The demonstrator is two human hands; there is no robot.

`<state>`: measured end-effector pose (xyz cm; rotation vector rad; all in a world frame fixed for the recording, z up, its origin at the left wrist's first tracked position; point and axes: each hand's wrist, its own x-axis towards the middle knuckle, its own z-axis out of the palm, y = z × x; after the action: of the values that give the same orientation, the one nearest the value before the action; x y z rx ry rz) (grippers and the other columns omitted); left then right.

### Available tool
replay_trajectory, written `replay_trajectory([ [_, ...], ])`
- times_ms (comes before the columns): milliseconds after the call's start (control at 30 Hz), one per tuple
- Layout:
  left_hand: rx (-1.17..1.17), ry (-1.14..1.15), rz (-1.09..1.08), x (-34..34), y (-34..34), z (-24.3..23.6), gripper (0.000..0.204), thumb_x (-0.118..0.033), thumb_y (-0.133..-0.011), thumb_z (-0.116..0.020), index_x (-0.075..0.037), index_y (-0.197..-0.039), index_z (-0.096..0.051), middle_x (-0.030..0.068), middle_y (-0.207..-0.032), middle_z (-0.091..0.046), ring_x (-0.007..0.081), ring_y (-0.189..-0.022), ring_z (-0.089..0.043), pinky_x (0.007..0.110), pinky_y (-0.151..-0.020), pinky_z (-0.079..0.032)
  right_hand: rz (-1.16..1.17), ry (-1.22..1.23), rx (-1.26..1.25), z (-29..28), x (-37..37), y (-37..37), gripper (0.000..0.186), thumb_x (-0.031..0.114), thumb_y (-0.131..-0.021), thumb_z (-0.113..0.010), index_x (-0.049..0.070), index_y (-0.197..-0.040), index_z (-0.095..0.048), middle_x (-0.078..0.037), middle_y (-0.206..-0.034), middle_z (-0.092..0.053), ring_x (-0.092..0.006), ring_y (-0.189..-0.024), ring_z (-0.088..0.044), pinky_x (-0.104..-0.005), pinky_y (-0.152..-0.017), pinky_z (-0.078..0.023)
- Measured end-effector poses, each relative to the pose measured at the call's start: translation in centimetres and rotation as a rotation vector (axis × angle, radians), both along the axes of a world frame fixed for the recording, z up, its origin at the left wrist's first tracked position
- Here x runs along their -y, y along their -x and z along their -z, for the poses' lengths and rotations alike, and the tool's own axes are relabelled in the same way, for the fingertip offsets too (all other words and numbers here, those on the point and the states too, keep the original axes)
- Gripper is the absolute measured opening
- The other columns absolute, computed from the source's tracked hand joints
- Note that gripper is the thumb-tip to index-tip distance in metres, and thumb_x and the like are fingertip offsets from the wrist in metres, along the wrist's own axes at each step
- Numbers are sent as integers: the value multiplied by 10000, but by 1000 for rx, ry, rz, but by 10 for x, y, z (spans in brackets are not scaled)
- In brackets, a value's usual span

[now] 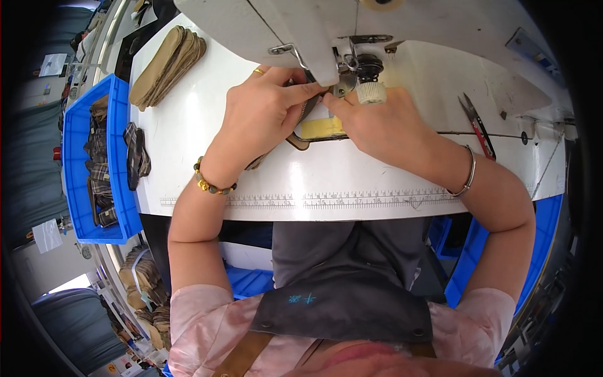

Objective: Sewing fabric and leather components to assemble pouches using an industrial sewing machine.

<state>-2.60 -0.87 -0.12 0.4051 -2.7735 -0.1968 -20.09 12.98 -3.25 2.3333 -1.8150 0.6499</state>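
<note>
Under the head of a white sewing machine [314,31], both my hands work close to the presser foot [340,90]. My left hand [262,110] is closed on a brown and dark fabric piece [299,143], its thumb and index finger meeting near the foot. A ridged dark edge of that piece shows between the fingers, and most of the rest lies hidden under the hand. My right hand [384,124] is bent in, fingertips pinched at the piece's edge beside the foot; what exactly they grip is partly covered. Yellow tape [322,128] marks the machine bed between the hands.
A stack of tan sole-shaped pieces [168,68] lies at the back left. Dark plaid pieces [137,156] sit beside a blue crate [118,160] holding several more. Red-handled snips [480,129] rest at the right. A printed ruler [339,202] runs along the table's front edge.
</note>
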Motion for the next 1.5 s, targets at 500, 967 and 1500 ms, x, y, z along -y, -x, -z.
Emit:
replay_trajectory([
  [500, 41, -65, 76, 7, 1, -3, 410, -99, -738, -743, -96, -1148, -739, 100, -1090, -702, 298, -744, -685, 369, -673, -557, -28, 5, 46, 4, 1, 3, 90, 72, -801, -632, 54, -861, -696, -88, -715, -686, -262, -648, -699, -378, -542, -531],
  [967, 49, 13, 30, -4, 0, -3, 311, -195, -788, -715, -95, -1079, -754, 67, -1061, -705, 271, -741, -692, 365, -622, -548, 2, 4, 15, -1, 1, 4, 93, 76, -801, -631, 77, -843, -714, -91, -722, -679, -259, -663, -698, -383, -547, -523],
  [1500, 15, -140, -63, -15, 5, -6, 275, -134, -798, -699, -43, -1053, -749, 122, -1019, -694, 271, -707, -670, 354, -619, -533, 3, 18, 7, -1, 1, 8, 99, 116, -829, -637, 66, -846, -720, -95, -712, -666, -256, -657, -698, -381, -536, -516],
])
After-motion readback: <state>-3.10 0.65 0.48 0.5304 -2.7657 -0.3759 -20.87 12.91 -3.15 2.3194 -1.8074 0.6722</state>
